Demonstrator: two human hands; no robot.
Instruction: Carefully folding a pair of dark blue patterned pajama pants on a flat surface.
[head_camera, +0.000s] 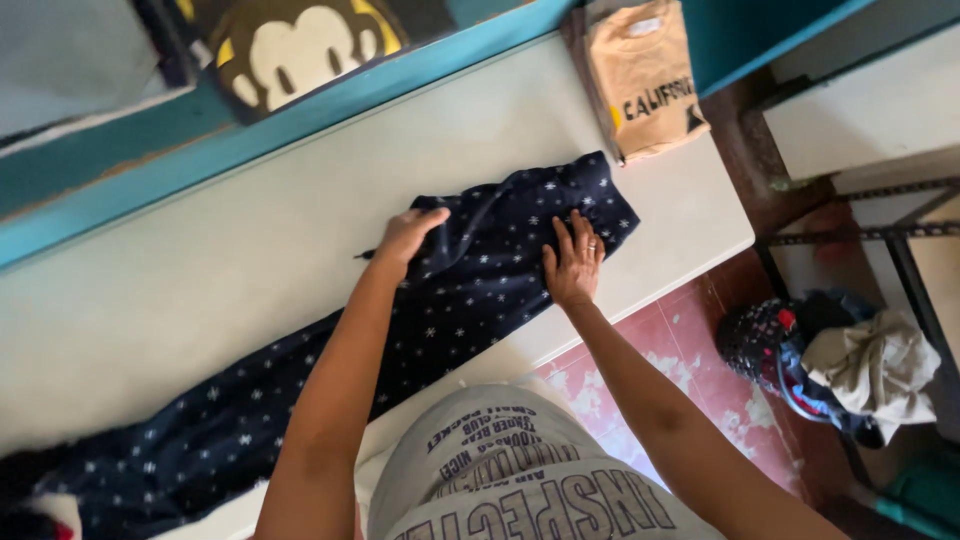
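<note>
While both hands press flat, navy star-print cloth garment lies across white counter. Left hand on upper fold, right hand nearer tan folded shirt; fingers spread, gripping nothing. Soft, light, limp; likely best held at edges.

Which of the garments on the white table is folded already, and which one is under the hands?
The tan shirt at the table's far corner is folded. The dark blue garment with small white stars lies spread out, with the left hand and right hand flat on it.
</note>
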